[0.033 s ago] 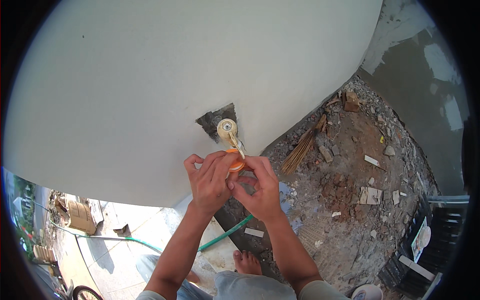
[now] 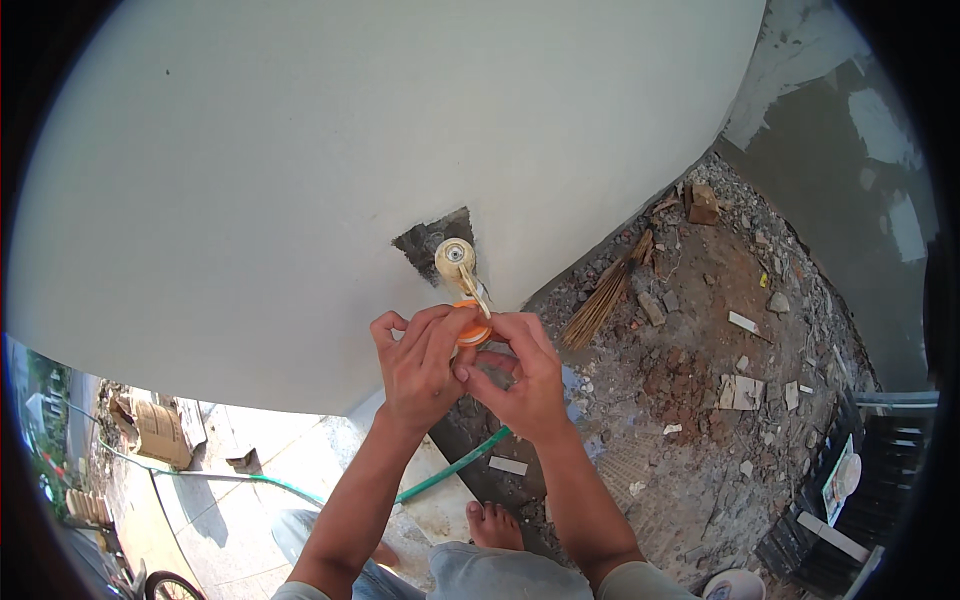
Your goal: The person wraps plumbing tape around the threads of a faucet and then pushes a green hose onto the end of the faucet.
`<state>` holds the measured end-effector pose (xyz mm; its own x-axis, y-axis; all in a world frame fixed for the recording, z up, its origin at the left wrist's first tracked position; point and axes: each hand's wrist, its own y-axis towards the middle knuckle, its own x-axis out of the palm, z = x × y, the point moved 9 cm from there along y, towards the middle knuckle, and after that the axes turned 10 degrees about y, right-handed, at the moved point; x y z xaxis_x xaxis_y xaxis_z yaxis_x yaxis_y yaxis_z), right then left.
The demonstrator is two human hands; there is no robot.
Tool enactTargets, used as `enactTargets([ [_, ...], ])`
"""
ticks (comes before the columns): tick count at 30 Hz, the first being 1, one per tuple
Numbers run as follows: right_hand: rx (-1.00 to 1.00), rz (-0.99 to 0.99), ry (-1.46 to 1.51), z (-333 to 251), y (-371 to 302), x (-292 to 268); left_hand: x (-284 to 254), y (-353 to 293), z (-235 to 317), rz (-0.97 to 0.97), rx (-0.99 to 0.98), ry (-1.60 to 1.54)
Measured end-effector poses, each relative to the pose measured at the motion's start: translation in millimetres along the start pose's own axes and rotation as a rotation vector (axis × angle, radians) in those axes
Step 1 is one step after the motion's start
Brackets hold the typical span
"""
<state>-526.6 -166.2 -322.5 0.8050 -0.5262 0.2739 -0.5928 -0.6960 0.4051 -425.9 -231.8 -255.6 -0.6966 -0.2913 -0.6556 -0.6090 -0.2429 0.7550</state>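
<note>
A cream-coloured tap [image 2: 455, 255] with a lever handle sticks out of a dark rough patch in the white wall. Just below it is a small round orange piece with a white edge [image 2: 474, 336], which looks like a roll of thread seal tape. My left hand [image 2: 424, 365] is closed on its left side, fingers bent over its top. My right hand [image 2: 520, 380] pinches it from the right, with its fingertips beside the end of the lever. The fingers hide much of the roll and the tap's outlet.
The white wall [image 2: 270, 200] fills the upper view. A stick broom [image 2: 608, 290] lies on rubble-strewn ground at right. A green hose [image 2: 455, 468] crosses the pale paving below my arms. A torn cardboard box [image 2: 158, 435] stands at left, and a dark slatted object [image 2: 880, 480] at lower right.
</note>
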Motion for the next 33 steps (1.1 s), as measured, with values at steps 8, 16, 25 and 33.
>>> enactTargets([
  [8, 0.01, -0.149, -0.138, -18.8, 20.3, -8.3, 2.6, -2.3, 3.3, 0.008, 0.122, -0.214],
  [16, -0.045, -0.164, -0.262, -13.4, 19.2, -18.7, 5.4, -7.8, 12.6, 0.092, 0.193, -0.252],
  [25, 0.192, 0.111, 0.407, 51.7, 42.8, -49.2, 81.0, -41.2, -68.9, -0.265, -0.832, -0.879],
  [33, 0.274, 0.05, 0.606, 76.5, 71.4, -37.7, 84.2, -27.5, -58.7, -0.335, -0.662, -0.655],
])
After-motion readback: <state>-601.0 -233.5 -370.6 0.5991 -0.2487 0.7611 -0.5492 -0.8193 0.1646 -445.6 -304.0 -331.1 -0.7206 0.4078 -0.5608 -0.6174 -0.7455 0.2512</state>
